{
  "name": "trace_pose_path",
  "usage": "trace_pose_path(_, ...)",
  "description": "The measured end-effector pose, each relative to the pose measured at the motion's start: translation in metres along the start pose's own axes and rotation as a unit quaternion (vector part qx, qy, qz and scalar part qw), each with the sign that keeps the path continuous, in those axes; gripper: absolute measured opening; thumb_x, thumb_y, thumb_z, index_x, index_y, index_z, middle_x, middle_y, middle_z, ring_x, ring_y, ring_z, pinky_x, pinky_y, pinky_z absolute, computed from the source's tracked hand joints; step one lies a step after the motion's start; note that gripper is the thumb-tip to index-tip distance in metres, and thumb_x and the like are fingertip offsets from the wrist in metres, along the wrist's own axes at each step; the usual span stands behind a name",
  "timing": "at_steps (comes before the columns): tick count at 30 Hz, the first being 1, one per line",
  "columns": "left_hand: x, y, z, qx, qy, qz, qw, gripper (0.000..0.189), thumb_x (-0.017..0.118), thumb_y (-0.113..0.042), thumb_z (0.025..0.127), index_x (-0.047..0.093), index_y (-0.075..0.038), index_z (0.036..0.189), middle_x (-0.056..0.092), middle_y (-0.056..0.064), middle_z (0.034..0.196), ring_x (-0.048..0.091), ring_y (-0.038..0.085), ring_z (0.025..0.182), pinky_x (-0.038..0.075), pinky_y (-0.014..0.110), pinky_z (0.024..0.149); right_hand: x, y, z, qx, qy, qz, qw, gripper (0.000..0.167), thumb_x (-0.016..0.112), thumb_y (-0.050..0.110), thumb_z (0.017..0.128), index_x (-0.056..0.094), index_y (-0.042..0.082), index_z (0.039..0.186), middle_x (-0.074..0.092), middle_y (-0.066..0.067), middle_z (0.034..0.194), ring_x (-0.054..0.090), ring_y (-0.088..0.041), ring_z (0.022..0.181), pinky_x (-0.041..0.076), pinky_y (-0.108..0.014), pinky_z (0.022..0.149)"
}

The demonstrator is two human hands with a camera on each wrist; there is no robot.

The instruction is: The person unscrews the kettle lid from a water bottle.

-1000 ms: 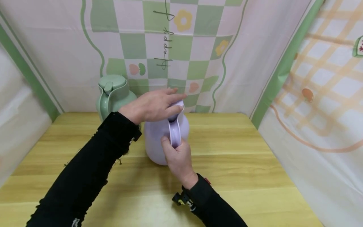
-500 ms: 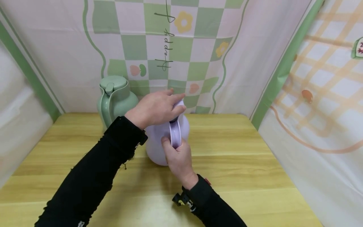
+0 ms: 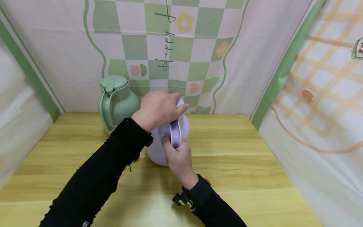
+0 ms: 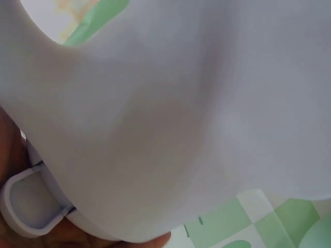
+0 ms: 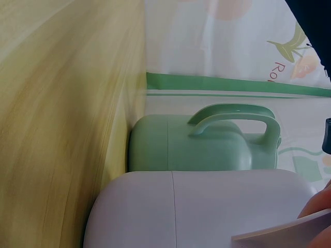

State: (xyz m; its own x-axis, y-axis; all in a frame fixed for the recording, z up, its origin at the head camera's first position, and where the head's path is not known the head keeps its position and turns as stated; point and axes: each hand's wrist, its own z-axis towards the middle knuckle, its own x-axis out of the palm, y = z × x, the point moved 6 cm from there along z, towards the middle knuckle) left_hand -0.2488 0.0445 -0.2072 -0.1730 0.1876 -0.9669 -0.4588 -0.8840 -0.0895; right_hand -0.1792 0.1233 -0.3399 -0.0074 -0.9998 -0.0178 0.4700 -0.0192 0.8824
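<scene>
A lilac vacuum jug (image 3: 156, 151) stands upright on the wooden table, its handle (image 3: 176, 135) toward me. My right hand (image 3: 180, 162) grips that handle low down, thumb on its left side. From above, my left hand (image 3: 160, 108) grips the jug's lid and covers most of it. In the left wrist view the lilac body (image 4: 155, 124) fills most of the picture, with fingers around the top and a small lid tab (image 4: 33, 201) beside them. The right wrist view has the jug's side (image 5: 139, 212) close up.
A green vacuum jug (image 3: 124, 105) of similar shape stands behind and left of the lilac one, handle toward me. The wooden table (image 3: 232, 164) reaches back to a checked cloth (image 3: 181, 47), with more printed cloth (image 3: 320, 104) on the right.
My left hand has shifted slightly right and turned clockwise over the lid, its forearm swinging right with it. The right hand and the lilac jug have stayed almost still.
</scene>
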Motion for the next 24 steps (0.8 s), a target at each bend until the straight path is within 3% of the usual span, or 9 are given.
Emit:
trace_pose_path(4, 0.0002, -0.0014, -0.0007, -0.035, 0.008, 0.006, 0.9993, 0.052, 0.044, -0.063, 0.104, 0.065, -0.021, 0.127, 0.07, 0.009, 0.106, 0.067, 0.029, 0.087, 0.051, 0.044, 0.063, -0.0003, 0.0004, -0.0002, -0.012, 0.003, -0.005, 0.9999, 0.045, 0.059, 0.019, 0.104, 0.044, 0.009, 0.064, 0.041, 0.002, 0.047, 0.04, -0.01, 0.04, 0.031, -0.026, 0.042)
trace_pose_path(12, 0.0015, -0.0051, 0.0005, -0.087, 0.027, 0.024, 0.9956, 0.056, 0.039, -0.066, 0.105, 0.063, -0.021, 0.128, 0.065, 0.009, 0.095, 0.063, 0.028, 0.077, 0.049, 0.042, 0.058, -0.0015, 0.0007, -0.0003, -0.031, -0.004, -0.025, 0.9992, 0.043, 0.06, 0.019, 0.104, 0.043, 0.007, 0.066, 0.043, 0.002, 0.052, 0.042, -0.011, 0.045, 0.033, -0.025, 0.047)
trace_pose_path(19, 0.0013, -0.0066, 0.0007, -0.103, 0.035, 0.027, 0.9936, 0.061, 0.037, -0.069, 0.104, 0.063, -0.02, 0.129, 0.066, 0.01, 0.098, 0.065, 0.029, 0.083, 0.051, 0.043, 0.059, -0.0018, 0.0016, -0.0004, -0.04, -0.004, -0.033, 0.9986, 0.041, 0.059, 0.017, 0.104, 0.044, 0.009, 0.067, 0.043, 0.002, 0.054, 0.041, -0.011, 0.048, 0.033, -0.025, 0.05)
trace_pose_path(22, 0.0012, -0.0051, 0.0003, -0.099, 0.047, 0.007, 0.994, 0.069, 0.034, -0.072, 0.103, 0.058, -0.02, 0.141, 0.066, 0.014, 0.112, 0.066, 0.031, 0.091, 0.053, 0.045, 0.065, -0.0017, 0.0006, -0.0005, -0.033, -0.002, -0.027, 0.9991, 0.041, 0.06, 0.018, 0.104, 0.044, 0.01, 0.067, 0.042, 0.003, 0.053, 0.041, -0.01, 0.046, 0.032, -0.025, 0.049)
trace_pose_path(24, -0.0006, -0.0026, 0.0002, -0.085, 0.054, -0.015, 0.9948, 0.073, 0.033, -0.072, 0.103, 0.052, -0.02, 0.15, 0.064, 0.018, 0.128, 0.066, 0.035, 0.106, 0.056, 0.048, 0.074, -0.0018, 0.0003, -0.0005, -0.027, -0.002, -0.024, 0.9993, 0.042, 0.06, 0.018, 0.104, 0.043, 0.009, 0.066, 0.042, 0.003, 0.052, 0.04, -0.01, 0.045, 0.031, -0.025, 0.048)
